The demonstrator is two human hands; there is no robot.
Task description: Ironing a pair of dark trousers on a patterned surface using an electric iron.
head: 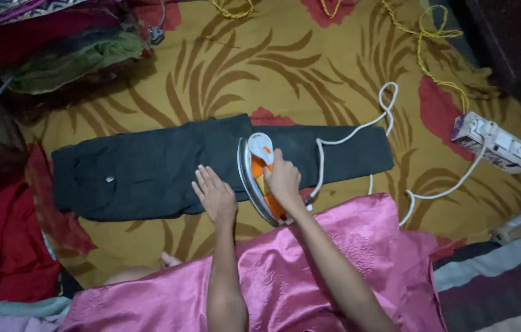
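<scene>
A pair of dark trousers [150, 166] lies flat across a yellow sheet with brown leaf shapes and red patches [309, 67]. My left hand [214, 193] rests flat on the trousers near their lower edge, fingers spread. My right hand [283, 179] grips the handle of a white and orange electric iron [259, 166], which stands tilted on its edge on the trousers, its metal soleplate facing left. The iron's white cord [359, 129] runs right over the trouser leg.
A white socket box [494, 142] sits at the right, with the cord plugged into it. Pink satin fabric [309, 270] covers my lap. Folded green and red clothes [70, 58] lie at the top left, red cloth [8, 246] at the left, yellow rope [432, 43] at the top right.
</scene>
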